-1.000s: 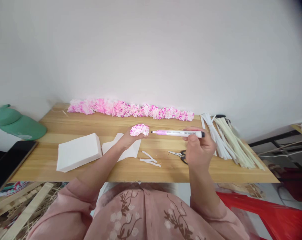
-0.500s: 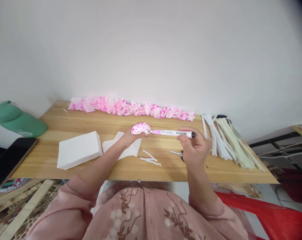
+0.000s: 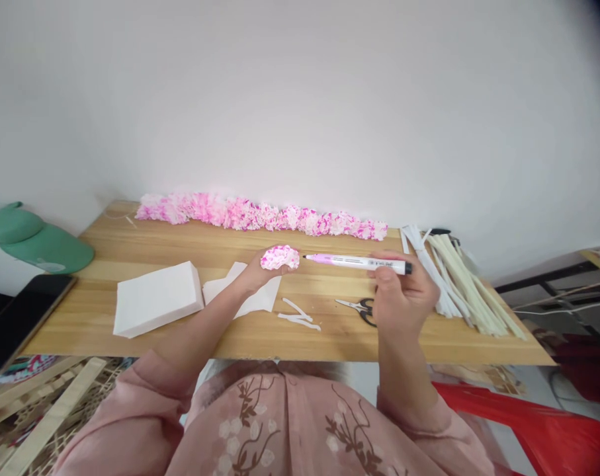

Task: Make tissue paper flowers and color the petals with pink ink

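My left hand (image 3: 254,272) is closed round a small ruffled paper flower (image 3: 279,256), white with pink blotches, held just above the wooden table (image 3: 145,251). My right hand (image 3: 401,295) grips a white and pink marker (image 3: 358,263) that lies level, its tip pointing left and a short gap from the flower. A white paper sheet (image 3: 260,299) lies under my left wrist. Black-handled scissors (image 3: 358,306) rest on the table just left of my right hand, with white paper strips (image 3: 298,315) beside them.
A row of pink-and-white paper flowers (image 3: 260,215) runs along the wall. A stack of white tissue (image 3: 157,298) sits at the left, a bundle of pale sticks (image 3: 461,281) at the right. A green cap (image 3: 36,241) and a dark tablet (image 3: 16,320) lie beyond the table's left end.
My right hand has drawn the marker back to the right, so its tip, which touched the flower half a second ago, now stands clear of it. The left hand holds still.
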A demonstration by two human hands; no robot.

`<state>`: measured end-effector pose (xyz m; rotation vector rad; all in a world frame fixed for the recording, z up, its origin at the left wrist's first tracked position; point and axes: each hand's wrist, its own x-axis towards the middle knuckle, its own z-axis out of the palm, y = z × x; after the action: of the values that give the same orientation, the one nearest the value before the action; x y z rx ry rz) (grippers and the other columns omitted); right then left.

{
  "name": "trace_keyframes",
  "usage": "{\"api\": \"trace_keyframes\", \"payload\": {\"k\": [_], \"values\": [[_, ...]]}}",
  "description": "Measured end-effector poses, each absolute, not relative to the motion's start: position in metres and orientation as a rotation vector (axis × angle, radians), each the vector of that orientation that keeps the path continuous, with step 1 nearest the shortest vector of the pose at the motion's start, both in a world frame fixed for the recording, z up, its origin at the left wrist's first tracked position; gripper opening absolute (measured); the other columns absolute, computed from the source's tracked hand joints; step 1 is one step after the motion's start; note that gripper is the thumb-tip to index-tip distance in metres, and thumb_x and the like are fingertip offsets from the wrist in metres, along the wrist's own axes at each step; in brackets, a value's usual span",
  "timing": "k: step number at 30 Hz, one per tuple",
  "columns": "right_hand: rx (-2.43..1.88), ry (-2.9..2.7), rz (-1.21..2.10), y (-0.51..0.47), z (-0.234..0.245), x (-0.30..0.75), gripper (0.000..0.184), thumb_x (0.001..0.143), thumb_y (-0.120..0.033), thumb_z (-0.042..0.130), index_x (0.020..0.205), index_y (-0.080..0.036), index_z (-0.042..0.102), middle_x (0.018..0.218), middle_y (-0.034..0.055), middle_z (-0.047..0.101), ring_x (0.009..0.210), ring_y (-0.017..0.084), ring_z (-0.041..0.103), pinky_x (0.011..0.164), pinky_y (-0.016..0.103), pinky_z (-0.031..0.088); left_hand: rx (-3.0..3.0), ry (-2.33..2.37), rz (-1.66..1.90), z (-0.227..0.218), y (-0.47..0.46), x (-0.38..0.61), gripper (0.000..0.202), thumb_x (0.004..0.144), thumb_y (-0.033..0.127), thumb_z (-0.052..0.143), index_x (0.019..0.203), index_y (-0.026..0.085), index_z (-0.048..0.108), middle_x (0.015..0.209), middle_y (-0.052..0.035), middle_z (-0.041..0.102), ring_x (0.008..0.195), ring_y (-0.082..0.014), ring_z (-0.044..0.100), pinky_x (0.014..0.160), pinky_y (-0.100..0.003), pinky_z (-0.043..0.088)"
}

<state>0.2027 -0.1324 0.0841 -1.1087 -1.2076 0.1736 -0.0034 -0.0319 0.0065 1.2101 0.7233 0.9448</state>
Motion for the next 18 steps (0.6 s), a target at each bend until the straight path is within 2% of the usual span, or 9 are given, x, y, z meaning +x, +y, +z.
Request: {"api": "trace_keyframes", "payload": {"k": [5,12,18], "values": [[-1.143,-1.129,0.209,-0.1343,0.0823,0.2090,0.017,0.079,-0.035,0.069,0.090,-0.022,0.071,0.085,0.0028,0.072,0.058,0.012,0.060,0.050,0.024,0.046,1.322,0.704,0.940,0.0093,-0.0354,-0.0045,0.053,0.063,0.038,0.082,0.109,0.015,0.069,0.117,-0.0126,0.069,0.105,-0.0257,0.066,0.092,-0.039,0.052],[-1.132,-1.142,0.205,-0.1335,0.0808,0.2093,0.019,0.078,-0.038,0.071,0.088,-0.022,0.071,0.075,0.0013,0.069,0.055,0.011,0.056,0.044,0.022,0.041,1.501,0.672,0.944,0.0094,-0.0372,-0.0063,0.047,0.069,0.034,0.079,0.112,0.017,0.068,0.117,-0.0121,0.070,0.106,-0.0254,0.066,0.096,-0.040,0.051],[-1.168,-1.198,0.174,-0.1324,0.0815,0.2063,0.020,0.078,-0.039,0.070,0.086,-0.021,0.072,0.081,0.0020,0.071,0.059,0.012,0.059,0.052,0.025,0.048,1.566,0.673,0.965,0.0082,-0.0365,-0.0071,0.047,0.070,0.035,0.078,0.112,0.016,0.068,0.120,-0.0135,0.069,0.112,-0.0267,0.064,0.099,-0.041,0.049]]}}
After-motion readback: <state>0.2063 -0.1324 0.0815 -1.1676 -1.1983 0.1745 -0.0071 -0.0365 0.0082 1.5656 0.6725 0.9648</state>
